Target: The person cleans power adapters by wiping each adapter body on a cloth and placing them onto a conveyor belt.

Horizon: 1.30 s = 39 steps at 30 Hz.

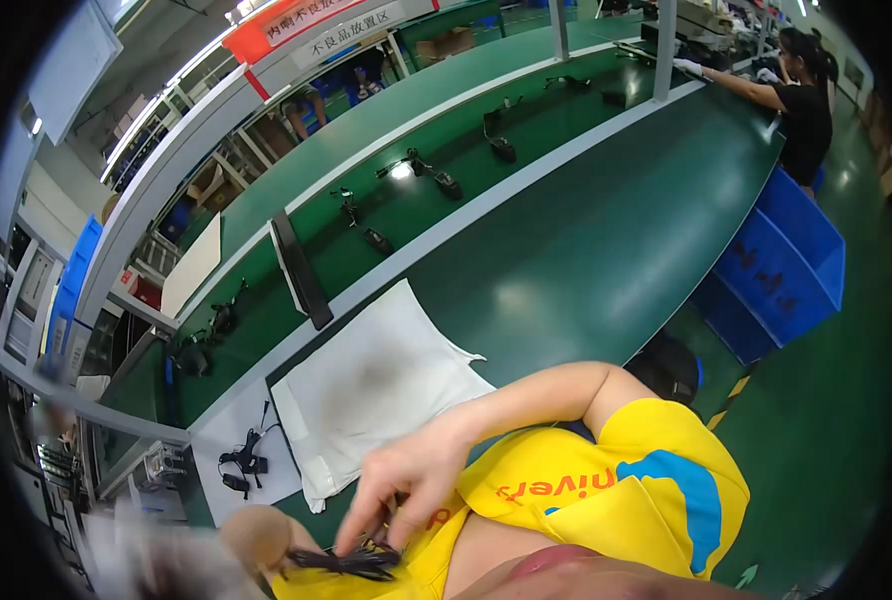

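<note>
A coiled bundle of black cable (pixel 351 562) is held low in front of the yellow shirt. My right hand (pixel 406 490) reaches down to it from the right, its thumb and fingers bent and closed on the bundle. At the bundle's left end is my left hand (pixel 256 538), rounded and closed around it; its fingers are blurred. A white cloth (pixel 376 380) lies on the green worktop just beyond my hands. To its left, a black corded device (pixel 251 462) rests on a pale sheet (pixel 211 460).
Beyond a metal rail, a green conveyor belt (pixel 316 220) carries several black corded devices and a dark bar (pixel 301 270). Blue bins (pixel 781 260) stand at the right. A person in black (pixel 804 110) works at the far right end. A white blur covers the lower left.
</note>
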### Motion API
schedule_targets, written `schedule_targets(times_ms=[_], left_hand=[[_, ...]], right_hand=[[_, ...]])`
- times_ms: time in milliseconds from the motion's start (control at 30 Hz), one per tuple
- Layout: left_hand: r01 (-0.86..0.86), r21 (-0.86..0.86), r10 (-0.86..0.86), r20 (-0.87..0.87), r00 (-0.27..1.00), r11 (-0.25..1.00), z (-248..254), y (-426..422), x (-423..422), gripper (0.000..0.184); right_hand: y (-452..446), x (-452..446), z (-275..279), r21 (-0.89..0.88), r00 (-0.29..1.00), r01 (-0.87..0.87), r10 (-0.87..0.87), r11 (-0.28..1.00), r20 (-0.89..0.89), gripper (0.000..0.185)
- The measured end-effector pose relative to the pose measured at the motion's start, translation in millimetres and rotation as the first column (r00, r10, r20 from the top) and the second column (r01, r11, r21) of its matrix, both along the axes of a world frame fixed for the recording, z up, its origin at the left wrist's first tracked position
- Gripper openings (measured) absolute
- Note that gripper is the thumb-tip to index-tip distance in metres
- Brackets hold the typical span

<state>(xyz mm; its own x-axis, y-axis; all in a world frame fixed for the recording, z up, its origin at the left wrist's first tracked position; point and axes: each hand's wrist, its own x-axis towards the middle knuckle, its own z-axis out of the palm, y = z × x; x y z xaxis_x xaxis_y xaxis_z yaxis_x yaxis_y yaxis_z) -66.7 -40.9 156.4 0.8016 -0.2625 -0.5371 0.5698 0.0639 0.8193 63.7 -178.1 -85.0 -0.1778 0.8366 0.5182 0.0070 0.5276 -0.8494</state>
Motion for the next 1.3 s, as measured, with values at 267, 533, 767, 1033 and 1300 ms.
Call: schedule_targets(times_ms=[267,533,767,1033,1300], left_hand=[[-0.577,-0.016,0.267,0.896,0.355,0.817,-118.8,16.8,37.3,0.028],[-0.752,-0.314,0.385,0.919,-0.086,0.58,-143.7,86.5,-1.8,0.025],[-0.804,-0.418,0.376,0.888,-0.264,0.424,-162.8,133.4,-29.1,0.023],[-0.824,-0.418,0.422,0.873,-0.247,0.383,-172.9,160.1,-25.1,0.022],[-0.907,-0.262,0.645,0.764,0.014,0.33,-166.1,171.6,-20.2,0.022]], right_hand=[[12.1,8.5,-5.3,-0.032,0.988,0.154,-0.153,0.988,0.026,0.043],[33.2,-18.2,-3.3,-0.023,0.981,0.169,-0.165,0.985,0.104,0.037],[71.1,-42.5,0.2,-0.012,0.971,0.155,-0.15,0.988,0.185,0.033],[94.3,-32.4,-1.7,-0.196,0.976,0.153,-0.117,0.969,0.184,0.032],[101.2,-15.9,-11.7,-0.277,0.969,0.139,-0.073,0.951,0.238,0.031]])
